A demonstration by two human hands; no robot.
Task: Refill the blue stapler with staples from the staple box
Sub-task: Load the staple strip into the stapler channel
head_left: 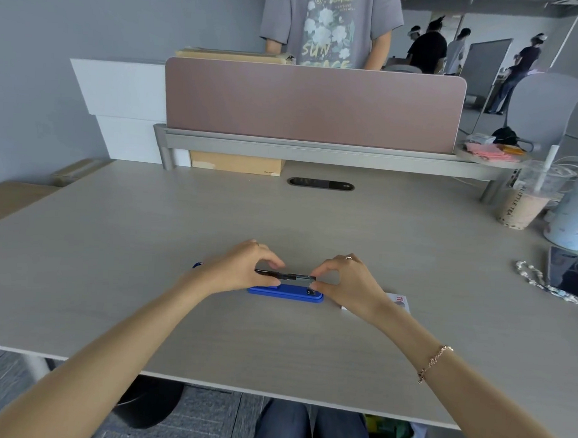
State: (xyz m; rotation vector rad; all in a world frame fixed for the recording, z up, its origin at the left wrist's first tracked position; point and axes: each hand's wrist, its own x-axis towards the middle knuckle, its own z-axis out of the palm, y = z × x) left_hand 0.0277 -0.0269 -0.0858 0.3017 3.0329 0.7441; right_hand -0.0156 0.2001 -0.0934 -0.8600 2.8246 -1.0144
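The blue stapler (285, 291) is lying flat on the tabletop (275, 344), its metal magazine (dark, silvery) raised; the left hand (242, 269) and right hand (348, 281) are each pinching one end in a closed grip.

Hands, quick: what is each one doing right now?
Left hand: fingers pinched on the stapler magazine's left end.
Right hand: fingertips pinched at its right end; a staple strip cannot be told.
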